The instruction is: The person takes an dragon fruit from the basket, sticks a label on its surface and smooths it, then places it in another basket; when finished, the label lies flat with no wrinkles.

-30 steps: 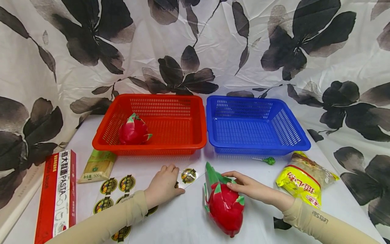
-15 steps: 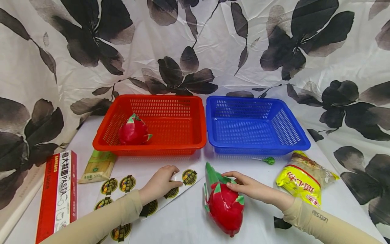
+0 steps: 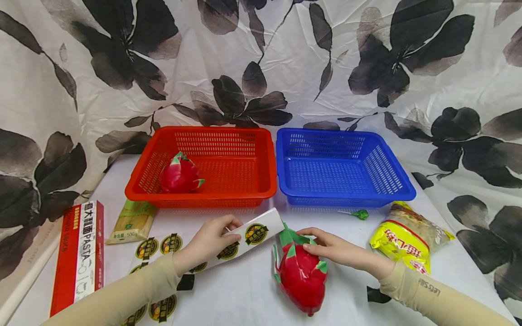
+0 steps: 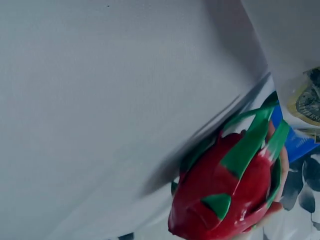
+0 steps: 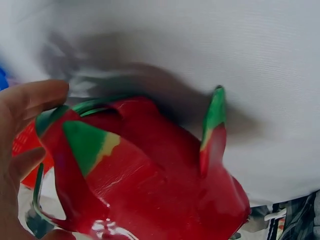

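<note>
With thumb and fingers, my left hand (image 3: 212, 240) pinches a strip of sticker sheet (image 3: 265, 219) printed with round black-and-gold labels; its right end curls up off the table. My right hand (image 3: 336, 251) holds a red toy dragon fruit (image 3: 303, 283) by its green leafy end, and the fruit lies on the table. In the right wrist view, fingers (image 5: 37, 97) and thumb come round the leaves of the dragon fruit (image 5: 145, 175). The left wrist view has the same dragon fruit (image 4: 220, 190), with a label on the raised sheet (image 4: 307, 100) at the right edge.
A second dragon fruit (image 3: 179, 175) sits in the red basket (image 3: 204, 198), beside a blue basket (image 3: 346, 199). At left are a pasta box (image 3: 79, 253) and a noodle pack (image 3: 130, 224). A lollipop (image 3: 360, 214) and a yellow food bag (image 3: 408, 240) lie at right.
My left hand has taken hold of the sticker sheet, moved slightly left and raised the sheet's right end, which now curls toward the dragon fruit's leaves. The right hand has stayed in place.
</note>
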Tool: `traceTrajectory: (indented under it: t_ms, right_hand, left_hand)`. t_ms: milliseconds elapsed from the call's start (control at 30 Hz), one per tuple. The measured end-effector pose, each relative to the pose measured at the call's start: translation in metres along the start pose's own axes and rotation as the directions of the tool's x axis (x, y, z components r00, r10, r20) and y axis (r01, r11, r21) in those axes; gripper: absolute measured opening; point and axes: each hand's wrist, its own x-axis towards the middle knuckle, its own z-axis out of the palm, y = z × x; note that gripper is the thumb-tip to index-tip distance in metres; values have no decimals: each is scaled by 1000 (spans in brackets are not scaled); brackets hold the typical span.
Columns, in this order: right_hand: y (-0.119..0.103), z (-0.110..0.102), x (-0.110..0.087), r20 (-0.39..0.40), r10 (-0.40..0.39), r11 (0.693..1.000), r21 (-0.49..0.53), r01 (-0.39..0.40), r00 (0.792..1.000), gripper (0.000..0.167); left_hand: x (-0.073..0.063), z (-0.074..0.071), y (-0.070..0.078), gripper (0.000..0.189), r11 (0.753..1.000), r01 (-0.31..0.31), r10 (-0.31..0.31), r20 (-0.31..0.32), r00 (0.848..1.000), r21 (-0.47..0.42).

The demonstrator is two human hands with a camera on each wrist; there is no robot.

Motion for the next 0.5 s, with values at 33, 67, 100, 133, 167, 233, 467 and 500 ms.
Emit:
traceTrajectory:
  t_ms: [33,67,100,133,167,233,467,500]
  right_hand:
    - [-1,-1,0,-5,-6,1000,-10,6,1000,66]
    - [-2,-1,0,-11,-18,1000,-22,18,1000,67]
    - [-4,-2,0,-22,-34,999,-36,33,999,67]
    - [-5,-2,1,-36,-52,997,-55,50,998,66]
    - [-7,-2,1,-56,-73,995,-74,69,996,65]
    - [-13,-3,1,-118,-133,984,-134,117,984,61]
    - [-41,-6,-1,-363,-361,906,-355,231,859,38]
    - [-45,-6,-1,-384,-391,893,-378,244,836,35]
  left_hand:
    - [0,0,1,18,1000,-8,8,-1,1000,-10]
    - [-1,0,1,17,1000,-15,15,-3,1000,-19]
    - [-1,0,2,17,999,-20,20,-4,1000,-29]
    - [-1,1,3,17,999,-23,22,-5,1000,-37]
    - [-2,1,4,17,999,-21,21,-7,1000,-46]
    - [-2,2,6,17,998,-11,10,-11,1000,-64]
    - [-1,6,18,19,979,63,-65,-3,998,-196]
    - [-1,7,20,19,975,71,-72,0,997,-213]
